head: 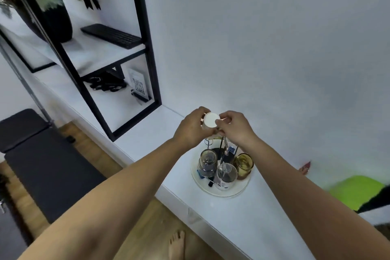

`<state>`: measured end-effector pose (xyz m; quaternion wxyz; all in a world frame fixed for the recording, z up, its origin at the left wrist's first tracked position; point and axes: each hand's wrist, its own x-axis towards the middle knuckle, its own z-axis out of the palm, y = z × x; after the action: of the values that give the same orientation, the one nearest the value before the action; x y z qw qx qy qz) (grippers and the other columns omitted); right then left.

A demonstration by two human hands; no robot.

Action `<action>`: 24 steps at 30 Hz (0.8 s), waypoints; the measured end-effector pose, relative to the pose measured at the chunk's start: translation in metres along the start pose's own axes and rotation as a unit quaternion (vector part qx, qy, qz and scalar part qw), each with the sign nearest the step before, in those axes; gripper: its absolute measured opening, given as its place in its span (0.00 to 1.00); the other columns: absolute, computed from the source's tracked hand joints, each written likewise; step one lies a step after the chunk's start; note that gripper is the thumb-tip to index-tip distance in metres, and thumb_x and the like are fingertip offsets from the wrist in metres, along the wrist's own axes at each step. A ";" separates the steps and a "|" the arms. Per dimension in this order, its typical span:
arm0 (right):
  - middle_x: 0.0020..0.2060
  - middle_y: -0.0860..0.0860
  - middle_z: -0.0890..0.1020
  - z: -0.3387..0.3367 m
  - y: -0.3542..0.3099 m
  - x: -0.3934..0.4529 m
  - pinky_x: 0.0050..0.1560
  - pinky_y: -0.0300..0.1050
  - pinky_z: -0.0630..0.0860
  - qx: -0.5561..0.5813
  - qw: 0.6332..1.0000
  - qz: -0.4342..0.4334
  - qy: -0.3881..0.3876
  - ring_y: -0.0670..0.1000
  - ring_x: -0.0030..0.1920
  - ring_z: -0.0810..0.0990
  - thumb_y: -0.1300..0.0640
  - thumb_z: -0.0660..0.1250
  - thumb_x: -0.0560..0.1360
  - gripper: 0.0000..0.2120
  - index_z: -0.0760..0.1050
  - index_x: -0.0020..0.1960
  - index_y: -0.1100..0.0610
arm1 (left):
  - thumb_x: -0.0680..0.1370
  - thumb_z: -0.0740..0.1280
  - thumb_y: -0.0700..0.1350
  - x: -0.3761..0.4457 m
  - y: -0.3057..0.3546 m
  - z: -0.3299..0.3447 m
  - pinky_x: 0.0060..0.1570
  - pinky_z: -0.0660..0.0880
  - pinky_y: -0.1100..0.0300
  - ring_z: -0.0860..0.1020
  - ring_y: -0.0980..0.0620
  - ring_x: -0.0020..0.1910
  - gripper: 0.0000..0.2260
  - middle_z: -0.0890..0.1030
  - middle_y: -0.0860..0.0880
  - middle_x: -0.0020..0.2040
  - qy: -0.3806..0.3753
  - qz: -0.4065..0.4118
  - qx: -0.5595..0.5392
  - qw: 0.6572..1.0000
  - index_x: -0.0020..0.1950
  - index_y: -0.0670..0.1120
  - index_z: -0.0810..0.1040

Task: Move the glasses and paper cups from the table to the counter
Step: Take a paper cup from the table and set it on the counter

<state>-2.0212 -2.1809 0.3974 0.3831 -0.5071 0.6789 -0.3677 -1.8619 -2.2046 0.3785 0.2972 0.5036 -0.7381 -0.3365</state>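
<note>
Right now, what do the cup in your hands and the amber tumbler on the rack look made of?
Cup: matte white, opaque, likely paper. Amber tumbler: see-through and glossy with highlights, likely tinted glass, though clear plastic can't be ruled out.

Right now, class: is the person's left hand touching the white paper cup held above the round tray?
Touching. The head view shows the left hand curled round the side of the white paper cup, with the right hand pinching its rim.
</note>
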 end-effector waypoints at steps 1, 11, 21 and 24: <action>0.48 0.57 0.83 0.005 0.007 0.012 0.56 0.60 0.80 -0.011 1.000 0.019 -0.002 0.60 0.49 0.85 0.59 0.70 0.75 0.08 0.77 0.54 0.54 | 0.72 0.78 0.52 0.010 -0.009 0.003 0.52 0.79 0.49 0.81 0.51 0.53 0.22 0.81 0.53 0.57 -0.019 -0.003 0.015 1.000 0.62 0.52 0.74; 0.49 0.51 0.83 0.050 0.057 0.071 0.44 0.40 0.73 -0.142 0.984 0.111 -0.015 0.52 0.49 0.80 0.54 0.66 0.78 0.12 0.79 0.59 0.56 | 0.73 0.76 0.51 0.066 -0.088 0.033 0.54 0.78 0.48 0.80 0.47 0.53 0.21 0.82 0.51 0.58 -0.173 -0.018 0.079 0.982 0.63 0.51 0.74; 0.58 0.56 0.81 0.077 0.076 0.092 0.46 0.39 0.66 -0.229 0.958 0.138 -0.109 0.54 0.53 0.79 0.57 0.56 0.83 0.17 0.73 0.69 0.57 | 0.78 0.64 0.36 0.086 -0.123 0.065 0.62 0.72 0.52 0.75 0.42 0.66 0.29 0.75 0.42 0.70 -0.297 -0.032 0.131 0.945 0.79 0.45 0.64; 0.60 0.58 0.81 0.079 0.078 0.097 0.42 0.39 0.68 -0.224 0.958 0.145 -0.108 0.50 0.45 0.78 0.55 0.58 0.83 0.18 0.71 0.71 0.56 | 0.77 0.63 0.33 0.092 -0.127 0.062 0.58 0.72 0.56 0.76 0.43 0.63 0.25 0.77 0.43 0.67 -0.285 -0.030 0.116 0.951 0.74 0.44 0.69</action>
<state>-2.0012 -2.2671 0.2798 0.3803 -0.5127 0.7645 -0.0898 -1.8700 -2.3128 0.2492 0.0032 0.4395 -0.8107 -0.3868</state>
